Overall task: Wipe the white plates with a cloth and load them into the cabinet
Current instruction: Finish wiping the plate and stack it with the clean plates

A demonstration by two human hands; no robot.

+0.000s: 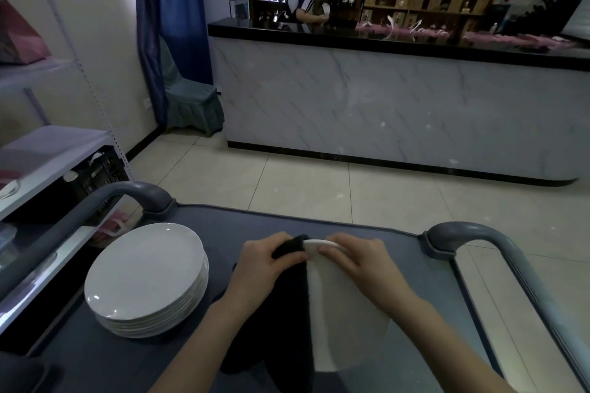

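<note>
Wiping step, right in the thick of it. The left hand (265, 260) has its fingers curled round a bunched black cloth (281, 313) and is pressing it against the far rim of a round white ceramic plate (344, 313). The right hand (357, 260) is clamped on that same rim just beside it, fingers hooked over the edge. The plate is tipped up between the two hands, its near edge down towards the person's body (whether it rests on anything there, I cannot tell). The cloth hangs down along the plate's left side.

Off to the left, well apart from the hands, sits a neat stack of matching white plates (143, 268) on the dark grey tabletop (223, 223) of the service trolley.

Next move, by my reckoning: sweep the cloth round the rim and across the face while the right hand turns the plate, keeping a firm pinch, since glazed china is slippery. Then it goes to the cabinet, which I can't pick out from here. With that stack waiting, plenty of the job looks left.
</note>
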